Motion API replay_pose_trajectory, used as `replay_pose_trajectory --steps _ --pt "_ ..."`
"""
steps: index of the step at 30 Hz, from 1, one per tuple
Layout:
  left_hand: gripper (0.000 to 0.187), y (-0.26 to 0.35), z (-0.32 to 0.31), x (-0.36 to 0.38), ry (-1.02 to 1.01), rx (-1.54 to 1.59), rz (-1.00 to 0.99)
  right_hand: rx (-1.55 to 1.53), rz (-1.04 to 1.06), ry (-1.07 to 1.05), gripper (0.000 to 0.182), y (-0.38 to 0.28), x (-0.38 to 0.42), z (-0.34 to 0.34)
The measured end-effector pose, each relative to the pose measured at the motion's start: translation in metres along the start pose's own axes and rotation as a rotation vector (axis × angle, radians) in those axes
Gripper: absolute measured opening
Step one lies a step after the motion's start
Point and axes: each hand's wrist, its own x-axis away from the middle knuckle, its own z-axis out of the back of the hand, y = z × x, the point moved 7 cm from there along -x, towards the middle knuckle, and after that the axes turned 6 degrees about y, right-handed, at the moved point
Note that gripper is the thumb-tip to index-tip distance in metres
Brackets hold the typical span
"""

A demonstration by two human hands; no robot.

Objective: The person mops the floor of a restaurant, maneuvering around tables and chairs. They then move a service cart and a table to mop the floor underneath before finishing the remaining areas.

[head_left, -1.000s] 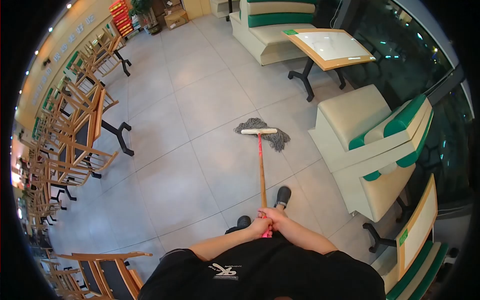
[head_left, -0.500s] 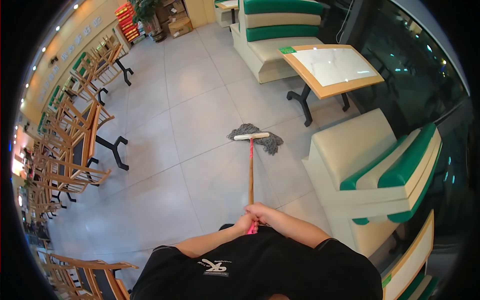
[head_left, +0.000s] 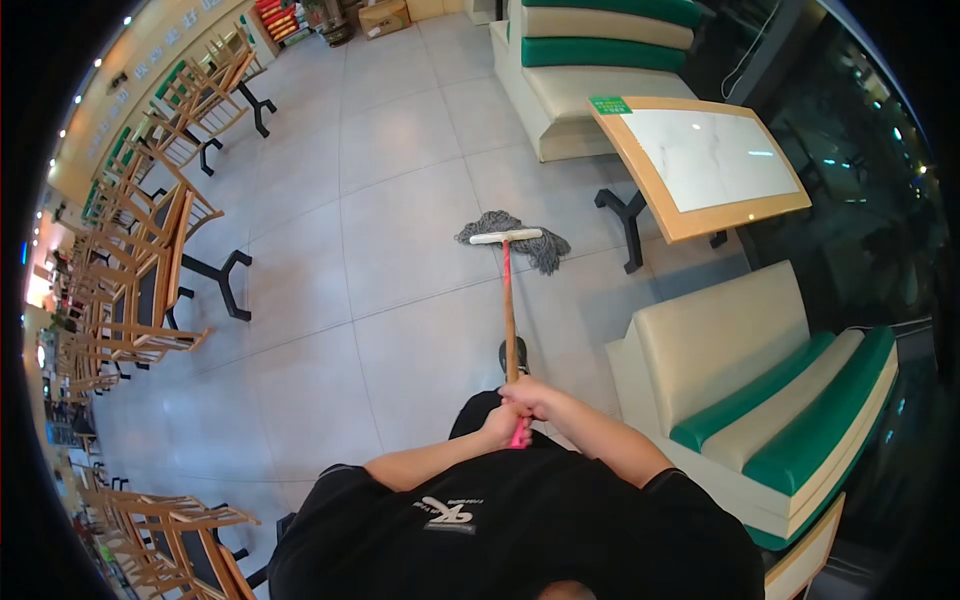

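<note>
A mop with a grey string head point(head_left: 545, 252), a white crossbar and a wooden handle point(head_left: 510, 320) lies ahead of me, its head flat on the tiled floor point(head_left: 400, 235). My left hand point(head_left: 508, 425) is wrapped round the pink lower end of the handle, near my stomach. Just above it, my right hand point(head_left: 532, 396) grips the wooden part, and the two hands touch. A dark shoe point(head_left: 514, 357) shows beside the handle, beyond my hands.
At the right, a table with a white top point(head_left: 710, 160) stands between a booth seat point(head_left: 610, 92) and a nearer booth point(head_left: 720, 350). Tables with wooden chairs on them point(head_left: 180, 240) line the left side. A cardboard box point(head_left: 384, 18) and a plant pot point(head_left: 335, 30) are at the back.
The view has shifted forward. The mop head and both hands appear slightly higher in the picture, still together on the handle. A shoe and a dark trouser knee have come into view.
</note>
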Motion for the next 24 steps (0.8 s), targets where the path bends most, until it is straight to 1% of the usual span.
replay_pose_trajectory --steps 1,2,4,6,8,11,14,15,20,24 --pt "0.016 0.013 -0.013 -0.015 -0.062 0.012 -0.003 -0.001 -0.001 0.002 0.02 -0.014 -0.002 0.016" --pt "0.016 0.032 -0.031 -0.021 -0.065 0.014 -0.003 -0.01 -0.002 0.014 0.019 -0.037 0.001 0.035" --pt "0.016 0.069 -0.058 -0.035 0.086 -0.041 -0.041 -0.013 -0.021 0.027 0.018 -0.066 -0.01 0.067" --pt "0.013 0.1 -0.075 -0.048 0.097 -0.015 -0.031 -0.032 -0.024 -0.035 0.022 -0.09 -0.034 0.088" --pt "0.012 0.138 -0.089 -0.05 0.111 -0.023 -0.047 -0.003 -0.005 -0.017 0.021 -0.134 -0.026 0.099" --pt "0.009 0.173 -0.09 -0.047 0.108 -0.016 -0.032 -0.005 0.016 0.001 0.019 -0.172 -0.03 0.1" --pt "0.009 0.205 -0.077 -0.055 0.123 -0.027 -0.091 0.028 -0.015 -0.006 0.018 -0.202 -0.043 0.095" --pt "0.009 0.226 -0.076 -0.06 0.107 -0.007 -0.086 0.076 -0.005 -0.018 0.017 -0.225 -0.053 0.097" --pt "0.012 0.278 -0.072 -0.071 0.079 0.093 -0.075 0.185 0.051 -0.042 0.015 -0.281 -0.082 0.098" --pt "0.012 0.333 -0.077 -0.077 0.085 0.132 -0.105 0.158 0.036 -0.093 0.014 -0.336 -0.098 0.103"
